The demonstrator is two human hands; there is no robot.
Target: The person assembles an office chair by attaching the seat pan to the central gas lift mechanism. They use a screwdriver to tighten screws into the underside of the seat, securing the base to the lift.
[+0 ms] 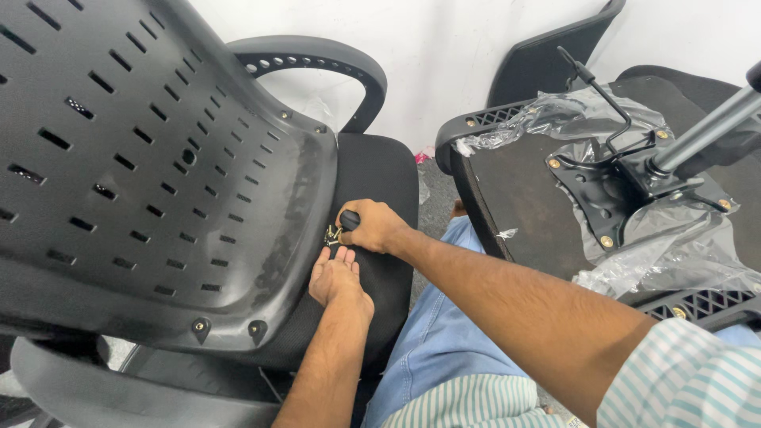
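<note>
My right hand (374, 226) grips a tool with a rounded black handle (349, 219), its tip pointed at small brass-coloured screws (332, 235) where the slotted black plastic chair back (143, 174) meets the black fabric seat (379, 170). Just below, my left hand (337, 277) lies palm up with fingers spread, fingertips touching the screws. The tool's tip is hidden behind the screws and my fingers.
A curved black armrest (317, 59) arches over the seat. To the right an upturned second chair seat (531, 198) shows a black metal base plate (626, 186), a grey gas cylinder (705, 131), a lever and loose clear plastic wrap (674, 254). My jeans (444, 333) are below.
</note>
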